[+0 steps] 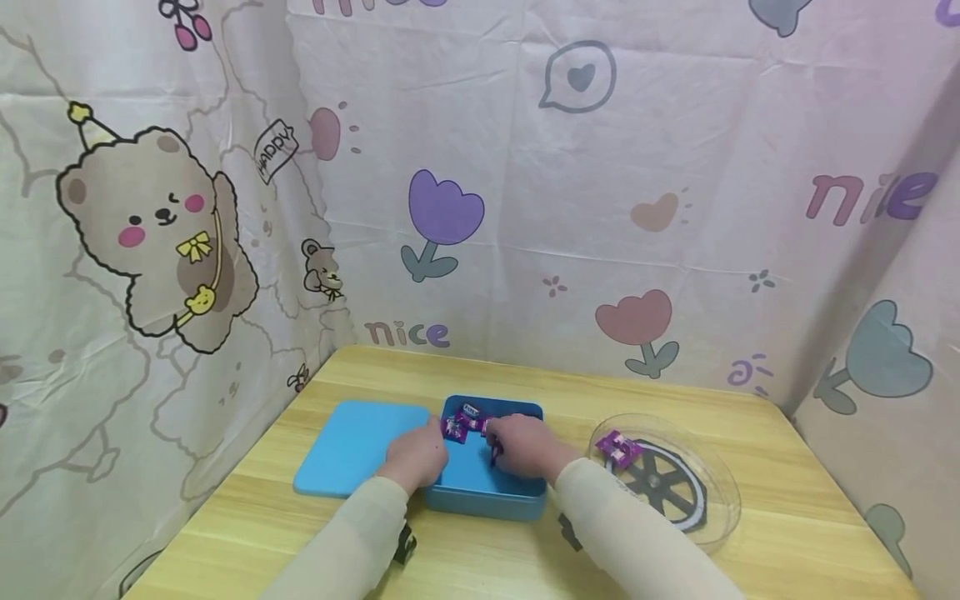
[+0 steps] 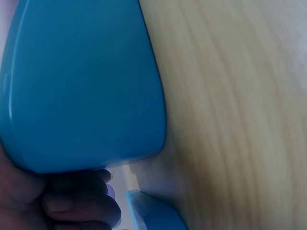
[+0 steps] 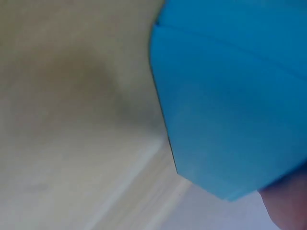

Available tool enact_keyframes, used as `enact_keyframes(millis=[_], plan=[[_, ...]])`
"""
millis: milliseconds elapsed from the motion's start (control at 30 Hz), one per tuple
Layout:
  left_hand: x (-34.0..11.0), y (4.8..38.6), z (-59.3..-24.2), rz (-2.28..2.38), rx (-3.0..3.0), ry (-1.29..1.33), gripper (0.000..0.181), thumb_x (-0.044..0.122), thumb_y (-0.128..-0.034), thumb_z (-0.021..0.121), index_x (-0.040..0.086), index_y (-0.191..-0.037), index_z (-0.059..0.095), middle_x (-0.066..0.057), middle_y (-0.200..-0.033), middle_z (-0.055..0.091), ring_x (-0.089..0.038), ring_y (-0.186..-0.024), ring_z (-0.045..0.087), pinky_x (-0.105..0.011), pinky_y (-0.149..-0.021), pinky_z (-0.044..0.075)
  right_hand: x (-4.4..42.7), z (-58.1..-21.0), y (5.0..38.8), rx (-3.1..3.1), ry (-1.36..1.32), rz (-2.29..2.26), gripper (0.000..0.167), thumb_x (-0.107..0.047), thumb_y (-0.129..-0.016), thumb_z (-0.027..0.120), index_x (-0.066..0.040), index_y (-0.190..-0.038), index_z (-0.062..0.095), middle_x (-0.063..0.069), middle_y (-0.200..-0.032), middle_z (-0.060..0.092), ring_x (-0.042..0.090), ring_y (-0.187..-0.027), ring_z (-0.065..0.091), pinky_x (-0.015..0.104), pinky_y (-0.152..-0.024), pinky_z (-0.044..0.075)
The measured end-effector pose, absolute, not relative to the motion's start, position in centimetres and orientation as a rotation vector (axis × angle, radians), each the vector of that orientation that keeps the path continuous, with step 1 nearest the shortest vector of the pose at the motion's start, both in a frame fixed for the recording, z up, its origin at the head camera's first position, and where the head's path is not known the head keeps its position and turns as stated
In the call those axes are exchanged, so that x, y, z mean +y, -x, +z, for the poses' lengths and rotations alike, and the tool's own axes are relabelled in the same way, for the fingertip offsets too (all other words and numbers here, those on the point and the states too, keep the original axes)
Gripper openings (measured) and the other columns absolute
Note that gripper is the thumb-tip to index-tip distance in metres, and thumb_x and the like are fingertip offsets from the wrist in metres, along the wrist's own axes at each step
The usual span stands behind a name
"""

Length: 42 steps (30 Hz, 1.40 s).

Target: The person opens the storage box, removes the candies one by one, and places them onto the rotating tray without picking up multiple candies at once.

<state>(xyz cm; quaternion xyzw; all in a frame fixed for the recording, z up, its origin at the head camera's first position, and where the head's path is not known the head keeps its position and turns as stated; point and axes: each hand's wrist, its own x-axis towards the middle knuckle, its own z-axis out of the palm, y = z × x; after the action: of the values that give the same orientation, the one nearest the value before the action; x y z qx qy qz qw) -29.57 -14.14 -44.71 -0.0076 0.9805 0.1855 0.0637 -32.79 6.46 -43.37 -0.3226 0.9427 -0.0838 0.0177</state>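
A blue rectangular box stands on the table with its top uncovered. Several small purple-wrapped candies lie toward its far left inside. My left hand grips the box's left wall; in the left wrist view, curled fingers show beside the box's blue side. My right hand reaches down into the box and pinches a dark purple wrapped candy, mostly covered by the fingers. The right wrist view shows the box's outside and a bit of the hand.
A flat light-blue lid lies left of the box. To the right, a clear round container with a dark spoked wheel shape holds a purple packet. Patterned curtains hang behind and beside the wooden table.
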Motion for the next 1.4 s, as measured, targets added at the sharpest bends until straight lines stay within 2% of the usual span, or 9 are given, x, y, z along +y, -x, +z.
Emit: enact_keyframes(millis=[267,367,500,700,867,1067,1233,1300,1400], plan=[[-14.2,29.5,-44.9,0.570,2.968,0.007,0.061,0.017,-0.1018,0.052,-0.006,-0.154,0.032,-0.023,-0.146,0.052,-0.032,-0.099,0.058,-0.044,-0.069,0.053,8.4,-41.4,32.6,2.974,0.996,-0.322,0.016,-0.021,-0.091,0.075,-0.019,-0.105,0.068,-0.011,-0.086,0.062,0.010,-0.078,0.055,0.032,-0.077,0.054],[-14.2,29.5,-44.8,0.566,2.970,0.007,0.061,0.016,-0.1018,0.052,-0.006,-0.154,0.032,-0.024,-0.145,0.052,-0.031,-0.099,0.059,-0.048,-0.073,0.055,9.4,-40.8,32.5,2.983,0.959,-0.360,0.017,-0.023,-0.091,0.076,-0.019,-0.105,0.068,-0.011,-0.086,0.062,0.010,-0.078,0.056,0.033,-0.077,0.054],[-14.2,29.5,-44.8,0.559,2.975,0.009,0.060,0.016,-0.1018,0.052,-0.006,-0.154,0.032,-0.023,-0.144,0.053,-0.031,-0.103,0.059,-0.056,-0.087,0.053,11.0,-40.4,32.5,2.997,0.905,-0.420,0.016,-0.023,-0.090,0.077,-0.019,-0.103,0.068,-0.011,-0.083,0.060,0.012,-0.076,0.056,0.033,-0.073,0.052],[-14.2,29.4,-44.8,0.564,2.968,0.001,0.060,0.017,-0.1020,0.052,-0.006,-0.154,0.032,-0.023,-0.143,0.054,-0.030,-0.097,0.058,-0.052,-0.080,0.054,13.3,-39.7,32.5,3.017,0.787,-0.476,0.015,-0.022,-0.090,0.076,-0.020,-0.102,0.067,-0.010,-0.081,0.059,0.012,-0.075,0.055,0.033,-0.071,0.050],[-14.2,29.4,-44.8,0.575,2.970,0.004,0.059,0.017,-0.1025,0.051,-0.006,-0.154,0.032,-0.024,-0.144,0.054,-0.030,-0.100,0.059,-0.054,-0.082,0.054,14.2,-39.2,32.7,2.995,0.754,-0.575,0.015,-0.023,-0.092,0.074,-0.019,-0.105,0.067,-0.009,-0.083,0.060,0.013,-0.076,0.056,0.032,-0.070,0.051],[-14.1,29.5,-44.9,0.578,2.969,-0.002,0.060,0.017,-0.1025,0.051,-0.006,-0.154,0.032,-0.024,-0.146,0.051,-0.031,-0.100,0.058,-0.048,-0.074,0.054,15.3,-38.6,32.9,3.027,0.733,-0.585,0.013,-0.022,-0.091,0.074,-0.023,-0.099,0.064,-0.009,-0.080,0.059,0.014,-0.073,0.055,0.032,-0.067,0.050],[-14.1,29.4,-44.9,0.591,2.969,0.008,0.061,0.016,-0.1014,0.052,-0.005,-0.155,0.031,-0.024,-0.143,0.054,-0.031,-0.094,0.058,-0.039,-0.058,0.048,17.1,-38.0,32.8,3.048,0.673,-0.532,0.014,-0.020,-0.089,0.074,-0.024,-0.096,0.062,-0.008,-0.081,0.059,0.014,-0.073,0.055,0.034,-0.068,0.049],[-14.1,29.4,-44.8,0.589,2.974,0.003,0.061,0.015,-0.1012,0.052,-0.006,-0.154,0.031,-0.024,-0.140,0.056,-0.031,-0.091,0.058,-0.038,-0.053,0.045,18.0,-37.9,32.7,3.038,0.637,-0.520,0.014,-0.019,-0.089,0.073,-0.022,-0.096,0.062,-0.006,-0.081,0.058,0.014,-0.070,0.055,0.034,-0.064,0.048],[-14.1,29.4,-44.7,0.583,2.979,-0.002,0.060,0.015,-0.1015,0.051,-0.006,-0.154,0.032,-0.024,-0.141,0.056,-0.031,-0.091,0.057,-0.037,-0.053,0.044,19.5,-38.1,32.6,3.008,0.610,-0.528,0.013,-0.013,-0.089,0.070,-0.019,-0.097,0.061,-0.003,-0.080,0.058,0.014,-0.062,0.058,0.034,-0.058,0.050]])
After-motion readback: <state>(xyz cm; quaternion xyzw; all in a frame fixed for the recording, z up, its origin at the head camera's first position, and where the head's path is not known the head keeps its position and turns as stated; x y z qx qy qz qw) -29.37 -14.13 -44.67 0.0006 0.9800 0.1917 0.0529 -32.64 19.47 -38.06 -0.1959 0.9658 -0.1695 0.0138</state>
